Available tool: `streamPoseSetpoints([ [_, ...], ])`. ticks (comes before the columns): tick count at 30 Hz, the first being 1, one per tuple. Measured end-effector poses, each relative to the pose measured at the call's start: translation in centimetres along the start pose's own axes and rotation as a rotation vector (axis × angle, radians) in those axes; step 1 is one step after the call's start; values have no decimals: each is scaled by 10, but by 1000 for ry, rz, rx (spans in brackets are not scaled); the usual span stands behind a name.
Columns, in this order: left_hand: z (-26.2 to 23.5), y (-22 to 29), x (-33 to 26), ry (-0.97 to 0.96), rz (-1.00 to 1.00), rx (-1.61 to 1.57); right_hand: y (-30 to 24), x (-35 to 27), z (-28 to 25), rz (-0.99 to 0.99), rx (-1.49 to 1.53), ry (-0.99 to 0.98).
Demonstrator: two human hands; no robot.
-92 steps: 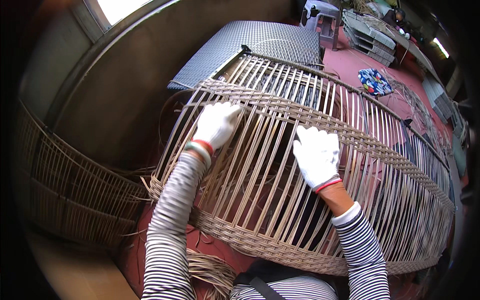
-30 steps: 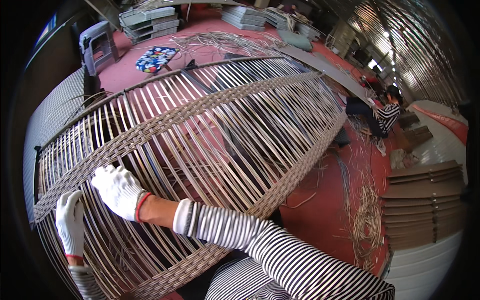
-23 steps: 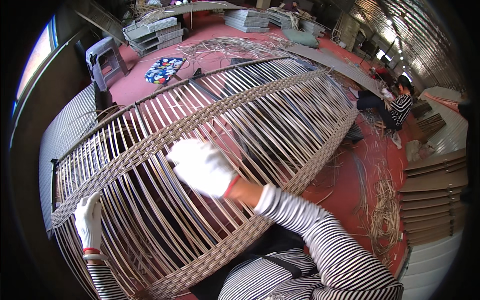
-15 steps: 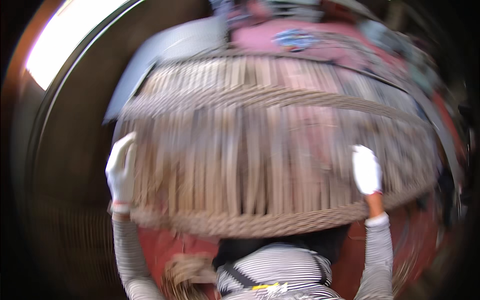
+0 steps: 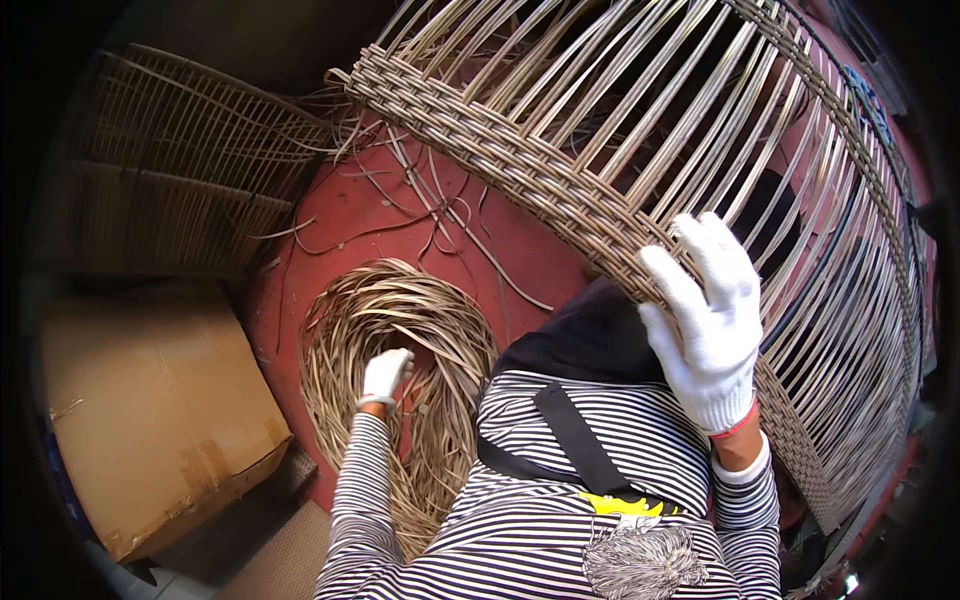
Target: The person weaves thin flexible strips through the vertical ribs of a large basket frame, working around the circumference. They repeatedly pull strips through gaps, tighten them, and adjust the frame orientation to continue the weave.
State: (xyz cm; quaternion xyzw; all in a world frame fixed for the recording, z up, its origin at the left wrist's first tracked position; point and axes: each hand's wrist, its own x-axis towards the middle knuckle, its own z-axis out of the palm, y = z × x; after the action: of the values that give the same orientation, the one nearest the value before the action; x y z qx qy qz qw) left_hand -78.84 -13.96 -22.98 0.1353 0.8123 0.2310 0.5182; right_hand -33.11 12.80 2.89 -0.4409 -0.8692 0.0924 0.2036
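A large wicker panel [image 5: 540,170], with a tightly woven brown band along its near edge and bare parallel strands beyond, slants across the upper right. My right hand [image 5: 705,330], in a white glove, grips that band with its fingers over the edge. On the floor at left centre lies a big coil of flat brown weaving strands [image 5: 455,345]. Low over the coil's inner side is my left hand [image 5: 385,376], also gloved, with its fingers curled together. Whether a strand is pinched in them I cannot make out.
A taped cardboard box [image 5: 160,410] stands at the left. Behind it, another open-stranded wicker panel [image 5: 190,150] leans in shadow. Loose strands [image 5: 440,205] are strewn over the red floor [image 5: 375,220]. A woven piece [image 5: 280,560] lies at the lower left.
The view has swung down and left, bringing the coil and box into sight. My left hand has left the panel's left side and reached down to the coil; my right hand is still at the panel.
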Motion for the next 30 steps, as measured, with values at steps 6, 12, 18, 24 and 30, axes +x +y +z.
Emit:
streamPoseSetpoints([
  [6,63,-11,44,460,-20,-168,1,11,7,-71,52,1],
  [12,73,-21,84,490,-334,-42,6,4,14,-30,78,-1],
  [18,73,-16,59,356,-246,-484,7,8,12,-26,76,-27],
  [24,68,-5,33,274,-191,-550,5,10,13,-32,74,0],
  [30,84,17,73,302,-201,-566,5,8,14,-25,72,7],
])
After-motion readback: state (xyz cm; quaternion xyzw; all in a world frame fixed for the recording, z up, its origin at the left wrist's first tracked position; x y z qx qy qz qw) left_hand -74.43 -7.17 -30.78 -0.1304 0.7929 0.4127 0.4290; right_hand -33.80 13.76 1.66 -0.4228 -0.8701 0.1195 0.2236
